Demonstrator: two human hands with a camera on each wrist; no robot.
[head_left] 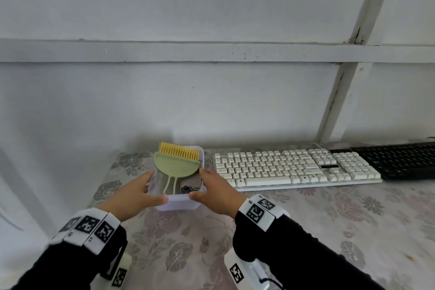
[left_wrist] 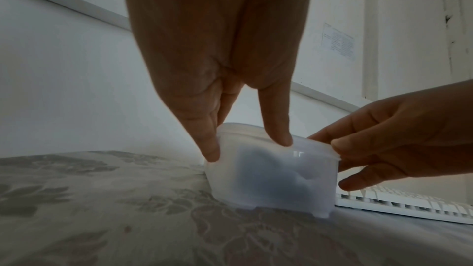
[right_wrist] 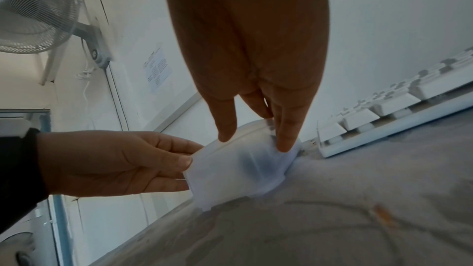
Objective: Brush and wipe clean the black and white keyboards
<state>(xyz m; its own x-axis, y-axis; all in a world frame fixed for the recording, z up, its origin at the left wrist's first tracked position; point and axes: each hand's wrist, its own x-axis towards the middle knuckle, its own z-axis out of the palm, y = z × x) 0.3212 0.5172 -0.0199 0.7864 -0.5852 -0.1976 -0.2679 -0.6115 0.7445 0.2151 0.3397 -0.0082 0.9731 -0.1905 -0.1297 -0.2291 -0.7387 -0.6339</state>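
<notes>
A translucent plastic container [head_left: 179, 203] stands on the table, left of the white keyboard [head_left: 294, 168]. The black keyboard [head_left: 400, 160] lies further right. In the container rest a green brush with yellow bristles [head_left: 175, 163] and a grey cloth [head_left: 191, 185]. My left hand [head_left: 154, 188] grips the container's left side, thumb on the front rim. My right hand [head_left: 199, 183] grips its right side the same way. In the left wrist view my left hand [left_wrist: 247, 147] pinches the container [left_wrist: 271, 179]. The right wrist view shows my right hand [right_wrist: 254, 141] on the container [right_wrist: 238, 169].
A floral cloth covers the table [head_left: 306, 223]. A white wall with a ledge [head_left: 211, 52] rises right behind the container and keyboards. The table's left edge lies close to the container. A wall fan [right_wrist: 33, 11] hangs high up to the left.
</notes>
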